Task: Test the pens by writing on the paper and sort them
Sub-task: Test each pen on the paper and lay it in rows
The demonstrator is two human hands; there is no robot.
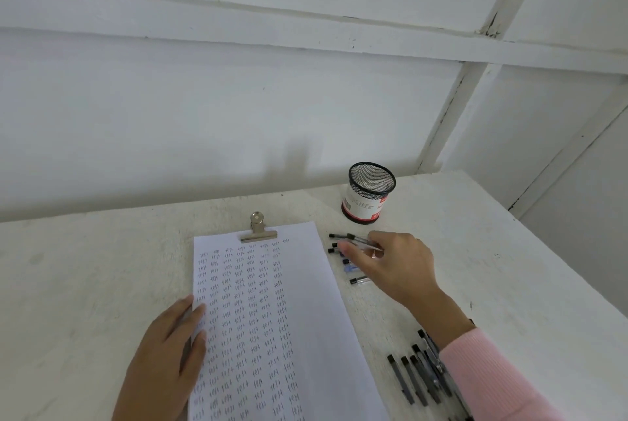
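Seen from the head camera, the paper (307, 301), covered in columns of small handwritten marks and held by a metal bulldog clip (259, 233), lies on the white table (85, 284). The left hand (170, 356) rests flat on its left edge, fingers straight and together. The right hand (397, 266) reaches over the loose clear pens (359, 280) just right of the sheet, thumb and fingers pinching one clear pen (361, 241). Dark pens (413, 378) lie beside the pink sleeve (489, 376). A black mesh pen cup (370, 194) stands behind.
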